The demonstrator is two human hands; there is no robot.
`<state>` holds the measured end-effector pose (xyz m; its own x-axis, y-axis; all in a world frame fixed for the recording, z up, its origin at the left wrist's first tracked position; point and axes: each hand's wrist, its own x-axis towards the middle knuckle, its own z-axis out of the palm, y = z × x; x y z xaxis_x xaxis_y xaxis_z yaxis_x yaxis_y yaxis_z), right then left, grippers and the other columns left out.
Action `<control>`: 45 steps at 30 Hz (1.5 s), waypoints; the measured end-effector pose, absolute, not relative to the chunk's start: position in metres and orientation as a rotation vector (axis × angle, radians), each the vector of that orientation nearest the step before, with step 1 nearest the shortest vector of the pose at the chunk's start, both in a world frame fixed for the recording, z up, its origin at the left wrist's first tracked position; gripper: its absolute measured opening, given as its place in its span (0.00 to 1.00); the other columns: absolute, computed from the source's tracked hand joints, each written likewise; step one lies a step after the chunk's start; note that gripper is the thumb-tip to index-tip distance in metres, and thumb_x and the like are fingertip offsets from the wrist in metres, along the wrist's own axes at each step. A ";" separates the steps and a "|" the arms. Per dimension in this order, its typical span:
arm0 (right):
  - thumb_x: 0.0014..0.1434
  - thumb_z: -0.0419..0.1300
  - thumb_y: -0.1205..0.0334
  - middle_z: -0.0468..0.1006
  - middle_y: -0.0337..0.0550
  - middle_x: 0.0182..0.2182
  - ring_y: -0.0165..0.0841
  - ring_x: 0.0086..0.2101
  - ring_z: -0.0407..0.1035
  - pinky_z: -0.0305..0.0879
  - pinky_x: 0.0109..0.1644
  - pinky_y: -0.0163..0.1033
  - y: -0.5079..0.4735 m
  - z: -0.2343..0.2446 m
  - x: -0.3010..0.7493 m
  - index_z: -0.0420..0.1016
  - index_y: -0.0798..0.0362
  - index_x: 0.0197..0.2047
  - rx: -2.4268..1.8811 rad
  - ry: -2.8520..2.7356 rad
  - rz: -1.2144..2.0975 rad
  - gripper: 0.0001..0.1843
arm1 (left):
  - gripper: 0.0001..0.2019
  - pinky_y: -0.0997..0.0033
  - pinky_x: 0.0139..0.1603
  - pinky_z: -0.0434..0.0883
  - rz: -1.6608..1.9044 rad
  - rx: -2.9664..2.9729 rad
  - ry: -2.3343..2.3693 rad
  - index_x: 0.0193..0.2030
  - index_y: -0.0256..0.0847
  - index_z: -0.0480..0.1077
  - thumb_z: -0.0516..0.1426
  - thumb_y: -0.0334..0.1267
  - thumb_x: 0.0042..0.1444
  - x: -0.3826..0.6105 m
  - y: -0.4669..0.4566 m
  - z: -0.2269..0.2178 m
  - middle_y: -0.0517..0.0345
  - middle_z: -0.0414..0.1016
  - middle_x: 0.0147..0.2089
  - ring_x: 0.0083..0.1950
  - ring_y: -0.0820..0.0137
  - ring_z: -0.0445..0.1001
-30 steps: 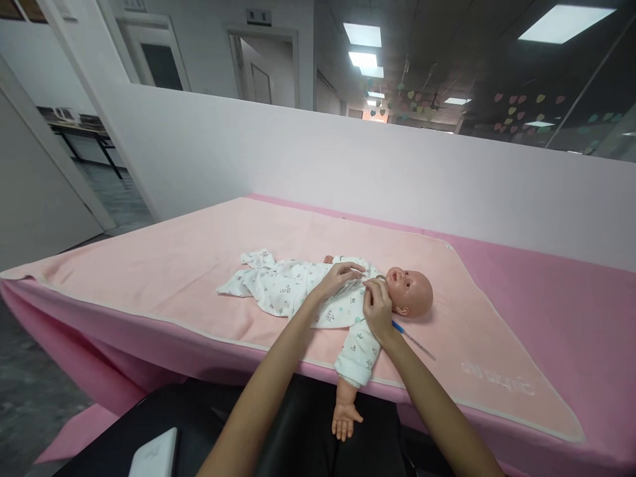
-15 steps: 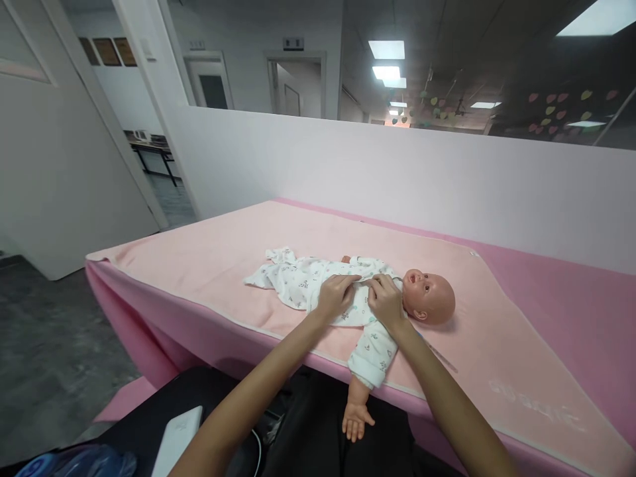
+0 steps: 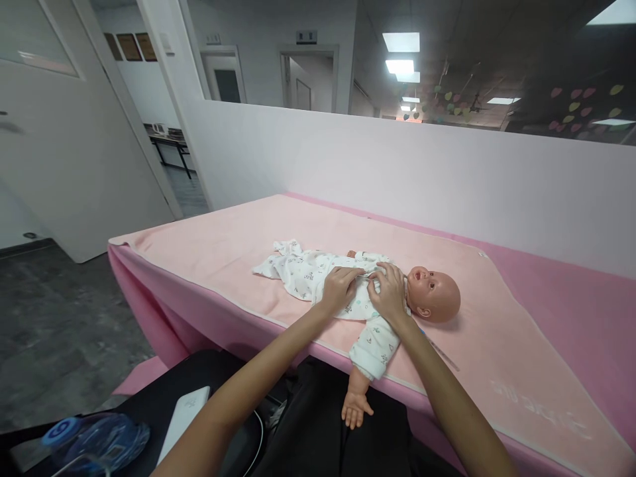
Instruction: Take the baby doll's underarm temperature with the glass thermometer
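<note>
A baby doll point(image 3: 436, 297) lies on its back on the pink mat, head to the right. It wears a white printed baby outfit point(image 3: 303, 273), whose lower end lies flat to the left. My left hand point(image 3: 340, 289) rests on the doll's chest, fingers closed on the outfit's front edge. Close by on the upper chest, my right hand point(image 3: 390, 291) is curled, thumb and fingers pinching the same cloth near the neck. Part of the front opening is hidden by my fingers. The doll's near arm point(image 3: 356, 397) hangs over the table edge, palm up.
The pink mat point(image 3: 213, 245) covers the table against a low white wall point(image 3: 397, 165). A thin stick-like thing with a blue end point(image 3: 442, 351) lies beside my right forearm. On a black chair at lower left are a white power bank point(image 3: 186, 417) and a blue plastic bottle point(image 3: 99, 440).
My right hand has shifted slightly, its fingers lifting and curling nearer the outfit's opening. My left hand stays on the chest. The whole view has turned a little to the left.
</note>
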<state>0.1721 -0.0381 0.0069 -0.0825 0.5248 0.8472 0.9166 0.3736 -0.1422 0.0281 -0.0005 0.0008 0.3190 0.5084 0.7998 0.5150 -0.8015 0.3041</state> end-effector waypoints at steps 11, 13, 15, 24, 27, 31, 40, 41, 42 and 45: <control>0.59 0.48 0.69 0.75 0.38 0.30 0.30 0.34 0.67 0.53 0.56 0.47 -0.045 0.009 0.169 0.68 0.51 0.34 -1.098 -1.788 -0.510 0.09 | 0.12 0.64 0.48 0.62 -1.494 -2.605 -0.957 0.38 0.42 0.71 0.49 0.27 0.51 0.029 -0.003 0.006 0.58 0.76 0.40 0.44 0.69 0.71; 0.58 0.49 0.69 0.75 0.38 0.29 0.30 0.34 0.67 0.53 0.56 0.46 -0.044 0.009 0.169 0.68 0.51 0.33 -1.124 -1.793 -0.514 0.08 | 0.11 0.63 0.50 0.60 -1.423 -2.633 -0.947 0.39 0.41 0.70 0.50 0.30 0.51 0.029 -0.004 0.008 0.58 0.75 0.43 0.46 0.68 0.70; 0.58 0.50 0.68 0.75 0.38 0.28 0.30 0.33 0.67 0.53 0.55 0.46 -0.042 0.008 0.169 0.69 0.51 0.32 -1.161 -1.779 -0.520 0.08 | 0.10 0.62 0.51 0.58 -1.383 -2.635 -0.956 0.40 0.41 0.70 0.51 0.32 0.51 0.030 -0.004 0.009 0.57 0.73 0.45 0.48 0.67 0.69; 0.57 0.50 0.68 0.75 0.39 0.28 0.31 0.33 0.66 0.57 0.49 0.41 -0.040 0.007 0.171 0.70 0.51 0.32 -1.184 -1.792 -0.473 0.08 | 0.09 0.63 0.51 0.58 -1.416 -2.623 -0.972 0.38 0.42 0.69 0.50 0.31 0.53 0.031 -0.004 0.007 0.58 0.73 0.43 0.47 0.68 0.68; 0.56 0.51 0.69 0.75 0.38 0.28 0.31 0.33 0.66 0.55 0.51 0.42 -0.040 0.007 0.170 0.70 0.51 0.33 -1.182 -1.788 -0.458 0.08 | 0.10 0.64 0.50 0.59 -1.484 -2.590 -0.961 0.38 0.42 0.69 0.50 0.30 0.53 0.030 -0.004 0.005 0.58 0.73 0.43 0.46 0.69 0.68; 0.56 0.52 0.67 0.75 0.40 0.29 0.33 0.34 0.66 0.57 0.48 0.41 -0.040 0.006 0.170 0.70 0.52 0.33 -1.189 -1.787 -0.444 0.07 | 0.09 0.63 0.49 0.59 -1.496 -2.606 -0.967 0.35 0.42 0.70 0.49 0.30 0.54 0.030 -0.004 0.005 0.59 0.73 0.41 0.44 0.70 0.68; 0.57 0.51 0.66 0.74 0.41 0.29 0.33 0.34 0.65 0.57 0.41 0.39 -0.039 0.005 0.170 0.68 0.52 0.32 -1.231 -1.757 -0.437 0.06 | 0.08 0.62 0.51 0.57 -1.405 -2.605 -0.982 0.37 0.41 0.69 0.52 0.33 0.50 0.032 -0.007 0.008 0.57 0.72 0.42 0.44 0.67 0.67; 0.57 0.51 0.66 0.74 0.41 0.29 0.33 0.34 0.65 0.57 0.41 0.39 -0.038 0.005 0.170 0.68 0.52 0.32 -1.235 -1.751 -0.437 0.06 | 0.08 0.61 0.51 0.57 -1.390 -2.595 -0.993 0.37 0.41 0.68 0.52 0.33 0.50 0.032 -0.006 0.008 0.56 0.72 0.42 0.44 0.66 0.67; 0.57 0.51 0.66 0.74 0.41 0.29 0.33 0.34 0.65 0.58 0.41 0.39 -0.038 0.004 0.170 0.68 0.52 0.31 -1.241 -1.745 -0.436 0.06 | 0.08 0.61 0.50 0.57 -1.377 -2.584 -1.009 0.37 0.41 0.68 0.52 0.34 0.50 0.032 -0.006 0.008 0.56 0.72 0.42 0.44 0.66 0.67; 0.56 0.52 0.65 0.74 0.42 0.30 0.34 0.35 0.65 0.58 0.41 0.38 -0.036 0.003 0.171 0.69 0.52 0.31 -1.259 -1.733 -0.433 0.06 | 0.07 0.61 0.50 0.57 -1.364 -2.555 -1.043 0.35 0.41 0.68 0.51 0.34 0.51 0.033 -0.005 0.008 0.55 0.72 0.41 0.43 0.66 0.67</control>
<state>0.1710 -0.0360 0.0028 -0.0535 0.5585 0.8278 0.8822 0.4149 -0.2229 0.0335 -0.0053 0.0076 0.3787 0.5339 0.7560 0.5897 -0.7687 0.2475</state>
